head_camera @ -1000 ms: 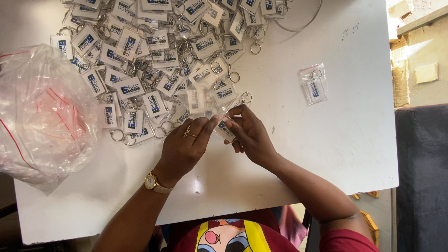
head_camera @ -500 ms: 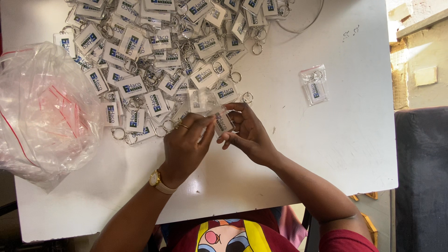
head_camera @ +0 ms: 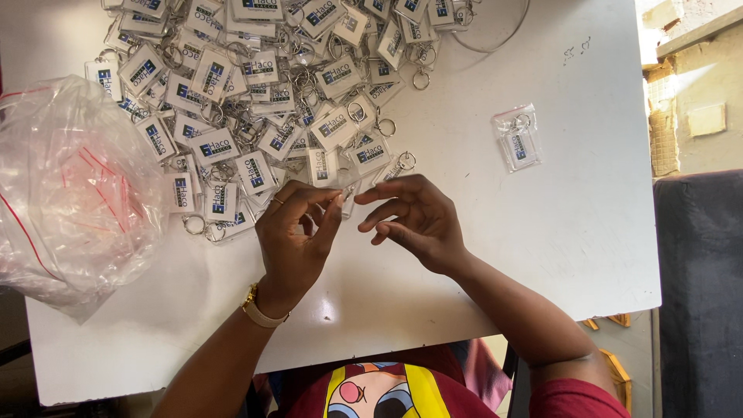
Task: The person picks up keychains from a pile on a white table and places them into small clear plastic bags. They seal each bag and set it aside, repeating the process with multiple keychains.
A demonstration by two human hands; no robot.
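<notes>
Item: left hand [head_camera: 298,232]. Fingers curled together, thumb and forefinger pinched on a small clear plastic sleeve [head_camera: 346,190] held just above the white surface [head_camera: 495,232]; a ring on one finger, a gold wristwatch [head_camera: 261,310] at the wrist

Item: right hand [head_camera: 414,220]. Fingers spread and loosely bent, holding nothing; forefinger tip just beside the clear plastic sleeve, whether touching it cannot be told

Item: clear plastic sleeve. Sits between the two hands at the near edge of the keychain pile, largely transparent, its contents too faint to tell

Item: keychain pile [head_camera: 263,93]. Many rectangular clear keychains with white-and-blue inserts and metal split rings, heaped loosely across the upper left of the surface, overlapping one another; nearest pieces lie just beyond the fingertips of both hands

Item: bagged keychain [head_camera: 517,139]. One keychain already inside a small clear sleeve, lying alone to the right, well apart from the pile and from both hands

Item: large plastic bag [head_camera: 73,186]. Crumpled, translucent, with red lines showing through, at the left edge of the surface, beside the pile

Item: dark chair [head_camera: 696,294]. Stands off the right edge of the surface
</notes>
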